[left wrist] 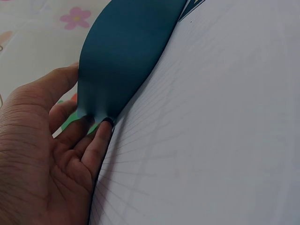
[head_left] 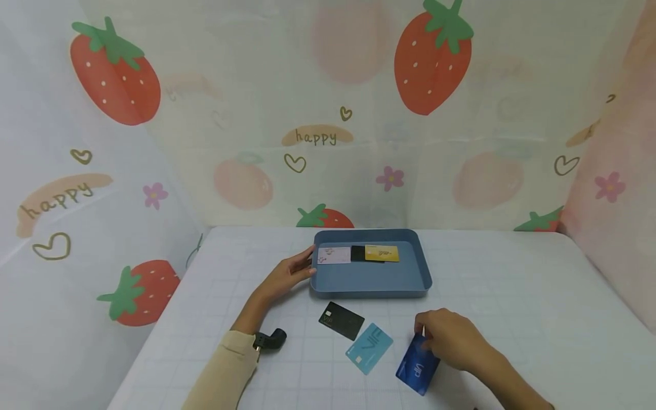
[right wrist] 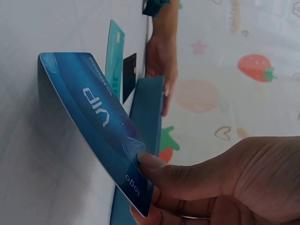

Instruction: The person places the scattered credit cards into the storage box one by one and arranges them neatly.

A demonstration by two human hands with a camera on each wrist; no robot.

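A dark blue VIP card (head_left: 417, 364) is pinched between the thumb and fingers of my right hand (head_left: 453, 339). In the right wrist view this card (right wrist: 96, 112) tilts up from the table, gripped at its "logo" end. My left hand (head_left: 287, 276) rests its fingertips against the left side of a blue-grey tray (head_left: 371, 294); the left wrist view shows them on the tray's outer wall (left wrist: 122, 51). Beside the dark blue card lie a light blue VIP card (head_left: 369, 348) and a black VIP card (head_left: 341, 320), corners close together.
Inside the tray, toward its back, lie a pale pink card (head_left: 334, 255), a black card (head_left: 357, 254) and a yellow card (head_left: 381, 253) overlapping the black one. A white gridded cloth (head_left: 512, 285) covers the table. Strawberry-print curtains (head_left: 246, 114) enclose the back and sides.
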